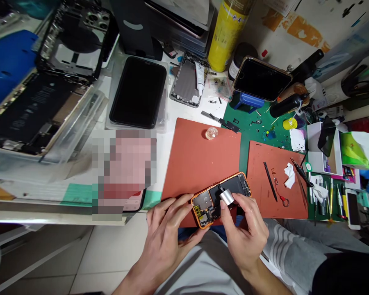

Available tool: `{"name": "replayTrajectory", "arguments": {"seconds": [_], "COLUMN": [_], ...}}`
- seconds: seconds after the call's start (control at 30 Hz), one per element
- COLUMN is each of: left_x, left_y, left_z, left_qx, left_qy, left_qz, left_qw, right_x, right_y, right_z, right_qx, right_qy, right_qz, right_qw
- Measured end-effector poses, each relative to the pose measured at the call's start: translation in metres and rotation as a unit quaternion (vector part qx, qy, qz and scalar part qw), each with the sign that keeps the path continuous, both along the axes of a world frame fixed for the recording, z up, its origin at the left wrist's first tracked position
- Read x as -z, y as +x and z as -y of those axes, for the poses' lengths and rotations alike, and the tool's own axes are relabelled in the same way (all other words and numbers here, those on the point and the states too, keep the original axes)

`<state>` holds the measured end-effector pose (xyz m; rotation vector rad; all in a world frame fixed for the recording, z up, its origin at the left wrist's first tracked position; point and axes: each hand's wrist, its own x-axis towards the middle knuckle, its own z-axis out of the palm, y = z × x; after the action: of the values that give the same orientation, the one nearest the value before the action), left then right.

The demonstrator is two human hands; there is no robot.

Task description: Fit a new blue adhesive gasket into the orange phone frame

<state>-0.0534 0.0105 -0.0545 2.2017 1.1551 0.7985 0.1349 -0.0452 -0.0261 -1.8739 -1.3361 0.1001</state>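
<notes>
An opened phone with an orange frame [205,201] lies tilted over the front edge of a red-brown mat [199,155], its battery and boards showing. My left hand [170,229] grips the phone's left end between fingers and thumb. Between the thumb and fingers of my right hand [246,229] is a small silver cylinder [226,197], held over the middle of the phone. A thin dark tip points from the cylinder toward the battery. A small clear round jar [211,132] stands near the mat's back edge.
A second mat [276,205] at the right bears a black stick, tweezers and a red-handled tool. Behind are a phone on a blue stand [248,102], a yellow can [230,32] and a black phone [138,92]. Opened large devices [33,106] fill the left.
</notes>
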Motion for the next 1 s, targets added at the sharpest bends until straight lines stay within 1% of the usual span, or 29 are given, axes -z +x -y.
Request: {"name": "replayTrajectory", "arguments": {"seconds": [0.33, 0.7, 1.0], "left_x": [-0.004, -0.001, -0.001], "left_y": [0.002, 0.0, 0.0], "left_z": [-0.002, -0.001, -0.001], "left_qx": [0.003, 0.007, 0.005], "left_qy": [0.013, 0.003, -0.002], "left_qz": [0.012, 0.0, -0.01], "left_qw": [1.0, 1.0, 1.0], "right_x": [-0.005, -0.003, -0.001], "right_y": [-0.013, -0.009, -0.005], "right_z": [0.0, -0.003, -0.002], "right_qx": [-0.035, -0.018, -0.006], "right_qy": [0.012, 0.002, 0.001], "right_qz": [-0.041, -0.012, -0.011], "right_qw": [0.998, 1.0, 1.0]}}
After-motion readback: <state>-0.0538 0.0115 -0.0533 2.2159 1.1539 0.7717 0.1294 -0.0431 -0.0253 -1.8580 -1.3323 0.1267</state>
